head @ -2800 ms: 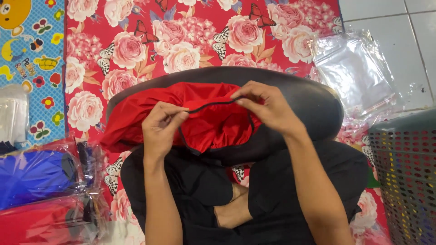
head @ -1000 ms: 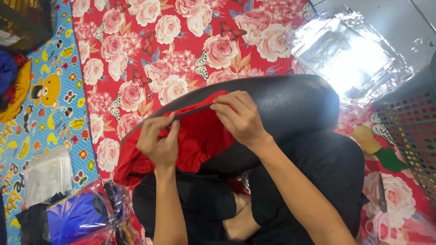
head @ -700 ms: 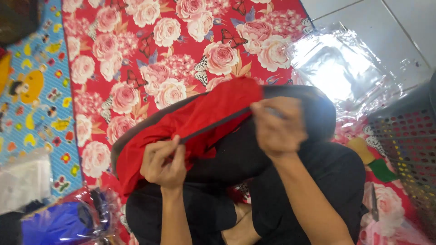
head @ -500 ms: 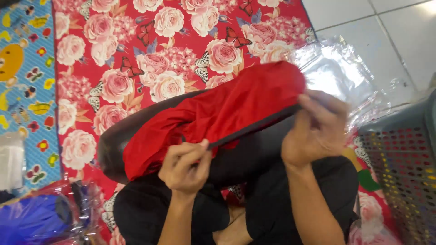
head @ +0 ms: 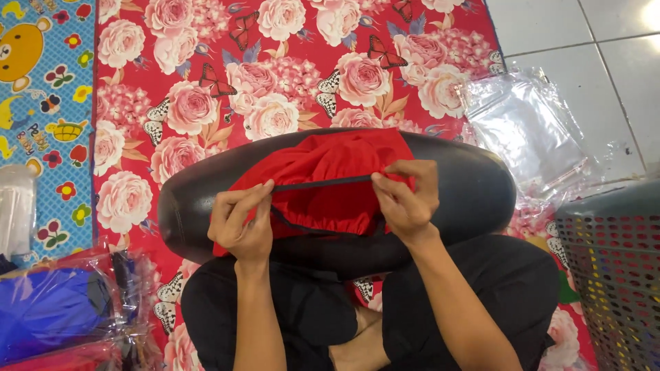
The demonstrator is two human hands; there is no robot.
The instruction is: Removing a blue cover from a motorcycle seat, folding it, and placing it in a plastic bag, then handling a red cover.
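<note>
Pinching a thin dark elastic band [head: 322, 183] between them, both hands work over a soft red fabric piece [head: 323, 185] spread on a smooth, glossy black oval form [head: 467, 199] that rests across the person's lap. The left hand [head: 240, 221] has thumb and fingers closed on the band's left end, and the right hand [head: 405, 196] grips the other end the same way, so the band runs taut from one hand to the other with the gathered, creased cloth above and below it. Beyond the hands lies a red mat [head: 206, 82] printed with pink roses and butterflies. Up and to the right of the right hand, crinkly clear plastic bags [head: 529, 130] lie flat on pale floor tiles. Just right of that arm stands a grey perforated plastic basket [head: 612, 275]; its contents cannot be made out. Down and left of the left hand, clear bags hold folded blue cloth [head: 48, 312].
</note>
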